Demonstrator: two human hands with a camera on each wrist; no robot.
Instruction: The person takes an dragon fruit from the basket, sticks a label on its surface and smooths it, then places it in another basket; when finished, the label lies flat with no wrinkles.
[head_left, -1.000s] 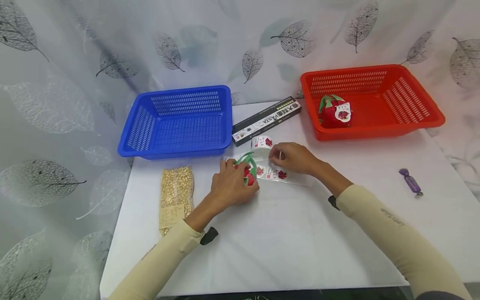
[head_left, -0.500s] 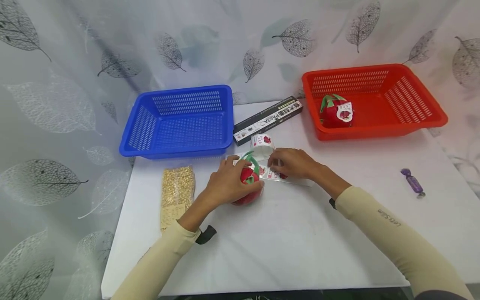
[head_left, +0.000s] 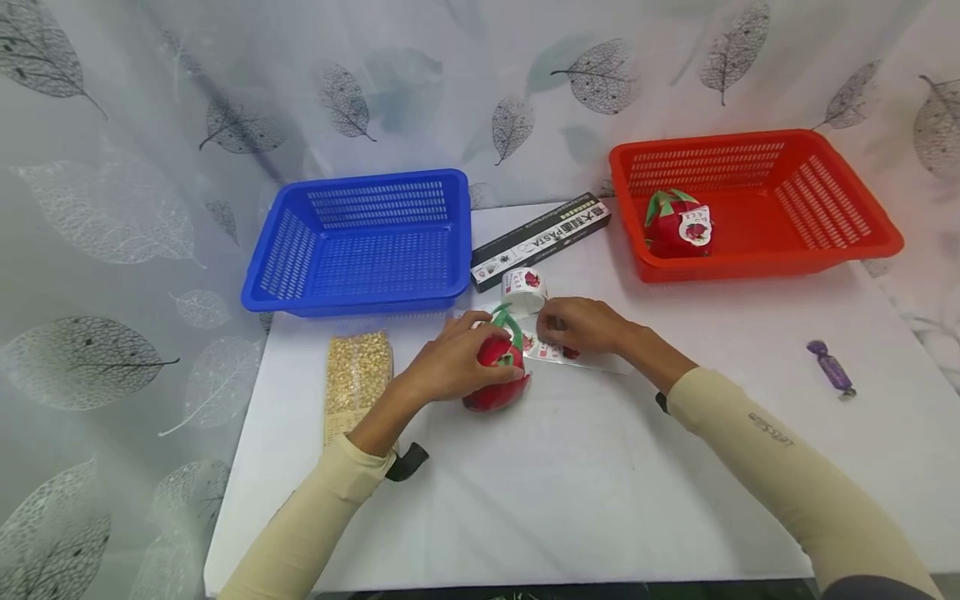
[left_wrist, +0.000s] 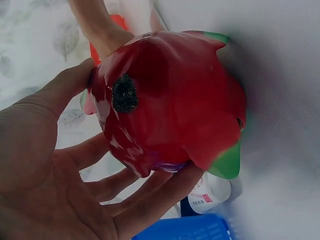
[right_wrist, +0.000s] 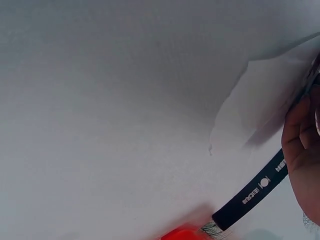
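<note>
My left hand (head_left: 461, 360) holds a red dragon fruit (head_left: 491, 398) with green leaf tips, thumb and fingers spread around it. Its dark round end (left_wrist: 125, 93) faces the left wrist camera. Just right of the fruit, the right hand (head_left: 581, 323) has its fingertips bent down onto a strip of fruit stickers (head_left: 544, 350), pinching at a sticker that is mostly hidden under them. This strip lies on the table and runs from a standing sticker roll (head_left: 517, 282). Part of the right hand (right_wrist: 306, 155) shows at the edge of the right wrist view, against the strip's pale end (right_wrist: 245, 100).
A blue basket (head_left: 352, 304) stands at the back left, and a red basket (head_left: 757, 265) with a stickered dragon fruit (head_left: 667, 229) at the back right. Between them lies a black pasta box (head_left: 543, 237). A bag of yellow kernels (head_left: 360, 371) is at left, a purple wrapped candy (head_left: 831, 368) at right.
My left hand has shifted slightly left, and the dragon fruit has tilted toward me, showing more red. The right hand has come down from beside the roll onto the strip's stickers.
</note>
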